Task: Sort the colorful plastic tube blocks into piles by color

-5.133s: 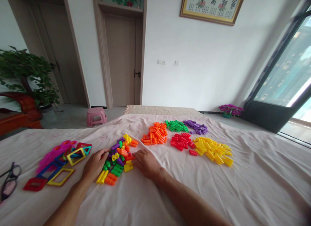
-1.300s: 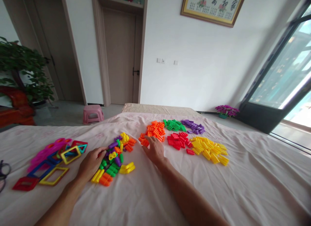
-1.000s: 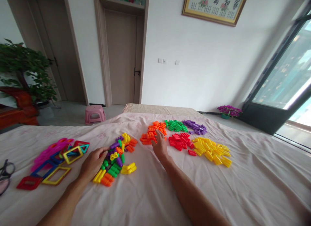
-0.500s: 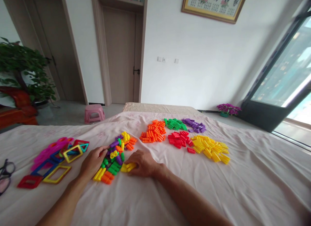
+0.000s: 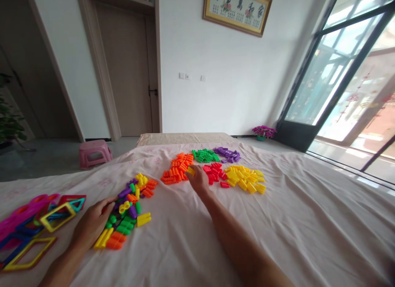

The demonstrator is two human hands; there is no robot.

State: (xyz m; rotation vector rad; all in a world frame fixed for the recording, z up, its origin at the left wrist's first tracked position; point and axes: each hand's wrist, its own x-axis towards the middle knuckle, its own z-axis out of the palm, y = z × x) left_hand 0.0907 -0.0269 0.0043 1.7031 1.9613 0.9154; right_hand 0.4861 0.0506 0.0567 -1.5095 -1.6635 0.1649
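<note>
My right hand reaches forward over the pink sheet and pinches a yellow block, between the orange pile and the red pile. Just right of the red pile lies the yellow pile; green blocks and purple blocks lie farther back. My left hand rests with curled fingers on the left edge of the mixed pile; whether it holds anything I cannot make out.
Coloured frame tiles lie at the left on the sheet. A pink stool stands on the floor beyond the bed. A flower pot sits by the glass door.
My right hand took a yellow block from beside the mixed pile and carried it forward to the sorted piles. The view swung to the right. My left hand stayed put.
</note>
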